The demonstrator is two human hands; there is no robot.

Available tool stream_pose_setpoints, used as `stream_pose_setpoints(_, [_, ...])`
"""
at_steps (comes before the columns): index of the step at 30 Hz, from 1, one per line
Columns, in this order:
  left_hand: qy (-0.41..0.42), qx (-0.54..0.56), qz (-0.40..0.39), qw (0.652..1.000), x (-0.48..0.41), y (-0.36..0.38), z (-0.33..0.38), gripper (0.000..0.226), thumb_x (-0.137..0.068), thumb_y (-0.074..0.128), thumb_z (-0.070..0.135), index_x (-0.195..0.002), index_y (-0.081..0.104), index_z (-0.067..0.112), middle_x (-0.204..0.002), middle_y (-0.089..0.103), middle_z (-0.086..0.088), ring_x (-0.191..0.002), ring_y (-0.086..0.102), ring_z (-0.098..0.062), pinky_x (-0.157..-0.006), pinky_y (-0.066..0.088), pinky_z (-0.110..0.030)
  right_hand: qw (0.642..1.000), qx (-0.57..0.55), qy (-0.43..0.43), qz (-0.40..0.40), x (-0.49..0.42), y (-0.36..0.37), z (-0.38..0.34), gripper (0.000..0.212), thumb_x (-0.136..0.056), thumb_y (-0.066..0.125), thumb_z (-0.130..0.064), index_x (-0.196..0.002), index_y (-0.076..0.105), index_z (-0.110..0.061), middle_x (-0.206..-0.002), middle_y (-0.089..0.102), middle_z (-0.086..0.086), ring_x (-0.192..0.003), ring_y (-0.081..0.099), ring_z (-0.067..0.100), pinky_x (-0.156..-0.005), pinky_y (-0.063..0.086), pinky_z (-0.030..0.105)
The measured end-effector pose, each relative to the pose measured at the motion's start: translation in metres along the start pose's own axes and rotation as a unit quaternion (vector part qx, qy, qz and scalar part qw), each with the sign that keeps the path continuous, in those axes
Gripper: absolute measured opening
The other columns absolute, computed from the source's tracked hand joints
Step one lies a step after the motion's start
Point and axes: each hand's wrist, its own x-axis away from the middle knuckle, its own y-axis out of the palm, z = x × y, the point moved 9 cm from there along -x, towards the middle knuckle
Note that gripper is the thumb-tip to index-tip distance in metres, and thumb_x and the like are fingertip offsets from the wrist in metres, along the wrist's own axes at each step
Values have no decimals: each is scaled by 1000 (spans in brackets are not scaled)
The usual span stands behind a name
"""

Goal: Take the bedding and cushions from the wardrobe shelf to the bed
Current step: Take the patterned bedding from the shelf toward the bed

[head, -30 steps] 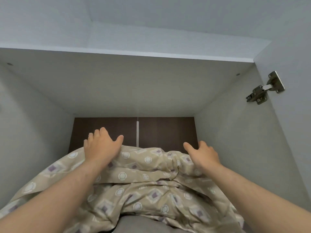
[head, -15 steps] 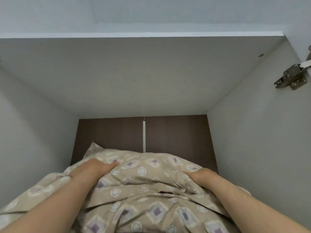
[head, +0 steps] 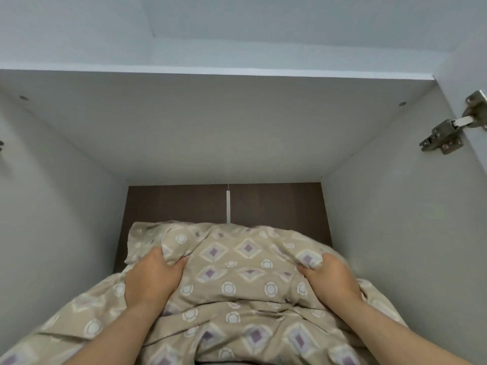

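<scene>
Gripping bunched folds of the beige patterned bedding [head: 237, 272], the left hand [head: 151, 280] and right hand [head: 332, 277] sit apart on its top. It fills the wardrobe shelf beneath them, a dark back panel [head: 276, 204] beyond, a metal hinge [head: 445, 135] up right.

Beige patterned bedding [head: 237, 275] bunched inside wardrobe compartment, below dark back panel [head: 276, 206]. Left hand [head: 151, 279] and right hand [head: 329, 277] clenched on bedding folds. Metal hinge [head: 448, 130] up right of bedding.
</scene>
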Motion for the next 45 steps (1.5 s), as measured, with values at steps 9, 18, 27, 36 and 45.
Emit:
stream_pose_setpoints(9, [-35,190,45,980,-9,-52,-7,51,-68,69,64,-79,51,18,-74,56,2,-72,54,-27,-67,49,-40,991,8,-80,106,37,-92,-66,44,-77,67,-59,-73,44,-21,-72,53,-6,-74,53,27,-64,39,36])
stream_pose_setpoints(18, [-45,228,52,971,21,-119,4,49,-69,69,63,-86,53,20,-77,54,5,-76,52,-26,-66,46,-38,987,-1,-102,122,92,-158,-88,44,-75,69,-58,-72,46,-20,-74,60,1,-76,57,31,-71,50,45])
stream_pose_setpoints(27, [-46,207,42,976,106,-247,38,47,-69,68,64,-78,50,21,-78,57,0,-75,54,-29,-66,46,-39,992,8,-90,87,194,-268,-86,43,-76,66,-60,-80,52,-20,-83,63,1,-80,59,30,-74,51,44])
stream_pose_setpoints(36, [-66,160,2,985,188,-350,51,48,-70,67,65,-81,51,21,-81,56,0,-77,53,-27,-68,47,-39,995,28,-75,59,292,-347,-76,46,-76,64,-63,-79,51,-19,-84,65,5,-80,60,33,-72,51,43])
stream_pose_setpoints(45, [-78,203,-38,975,237,-406,42,48,-69,67,64,-86,53,21,-82,59,3,-77,55,-25,-69,49,-39,993,75,-55,70,385,-420,-99,45,-76,65,-59,-77,51,-16,-78,62,4,-76,58,32,-70,50,44])
